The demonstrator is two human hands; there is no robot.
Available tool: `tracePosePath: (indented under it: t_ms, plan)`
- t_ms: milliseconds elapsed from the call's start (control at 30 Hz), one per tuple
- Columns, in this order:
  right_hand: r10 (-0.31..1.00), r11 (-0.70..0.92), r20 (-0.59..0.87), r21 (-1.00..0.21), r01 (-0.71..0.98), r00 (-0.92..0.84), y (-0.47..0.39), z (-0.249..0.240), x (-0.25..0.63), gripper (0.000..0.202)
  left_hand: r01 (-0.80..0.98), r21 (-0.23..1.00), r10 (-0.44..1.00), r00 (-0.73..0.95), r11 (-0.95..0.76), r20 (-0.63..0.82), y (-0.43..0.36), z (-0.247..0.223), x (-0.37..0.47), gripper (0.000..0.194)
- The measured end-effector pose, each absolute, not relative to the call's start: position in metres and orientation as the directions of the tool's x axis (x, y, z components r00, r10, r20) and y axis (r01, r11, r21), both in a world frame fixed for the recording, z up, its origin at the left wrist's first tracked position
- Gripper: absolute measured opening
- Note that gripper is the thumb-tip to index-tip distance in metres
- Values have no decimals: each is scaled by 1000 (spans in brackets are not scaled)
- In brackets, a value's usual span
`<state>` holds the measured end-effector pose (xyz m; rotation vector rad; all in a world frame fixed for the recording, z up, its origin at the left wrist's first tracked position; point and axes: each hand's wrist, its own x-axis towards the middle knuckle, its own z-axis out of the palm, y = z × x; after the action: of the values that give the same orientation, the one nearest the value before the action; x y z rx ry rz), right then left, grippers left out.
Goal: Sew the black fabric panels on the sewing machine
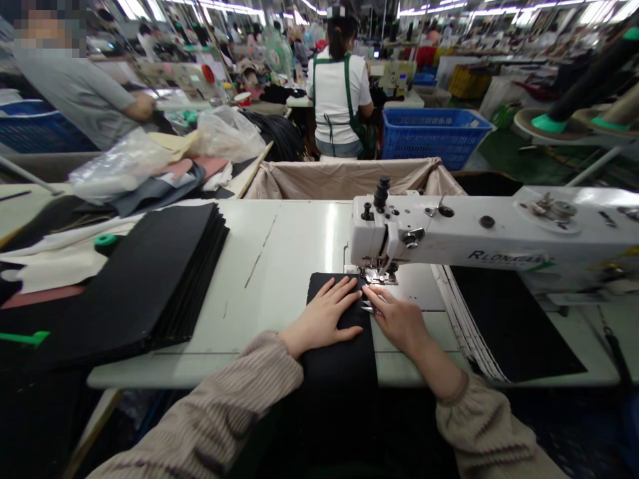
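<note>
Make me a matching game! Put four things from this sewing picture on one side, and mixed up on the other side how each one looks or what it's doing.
1. left hand
2. right hand
3. sewing machine
4. basket beyond the machine

A. blue, with holes
B. small metal blades poke out by its fingers
C. white, with letters on its side
D. fingers spread on the black piece

Right pairs: 1-D, 2-B, 3-C, 4-A

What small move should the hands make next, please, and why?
Perhaps the left hand should ease the black piece slightly towards the presser foot, with the right hand guiding: the left fingers lie spread on it, and the right hand, holding a pointed metal tool, is at its edge near the foot.
</note>
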<state>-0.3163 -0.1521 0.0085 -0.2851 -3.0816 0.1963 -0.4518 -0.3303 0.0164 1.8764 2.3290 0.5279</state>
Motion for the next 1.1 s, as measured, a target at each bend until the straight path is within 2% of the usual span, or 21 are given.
tracePosePath:
  t_ms: [233,500,733,1100]
  plan:
    - [196,975,13,-109,194,-981,-153,11,-317,59,925,338,961,-234,174,147,-327,15,-456,72]
    - [179,973,40,-156,171,-983,-151,7,-315,53,926,346,964,-215,150,159,-328,14,-460,70]
    - [195,967,40,-173,186,-980,-152,9,-315,53,928,362,963,-170,86,208,-329,18,-461,38]
    - [196,967,57,-179,183,-979,-151,10,-314,51,935,344,954,-176,85,244,-330,14,-462,35]
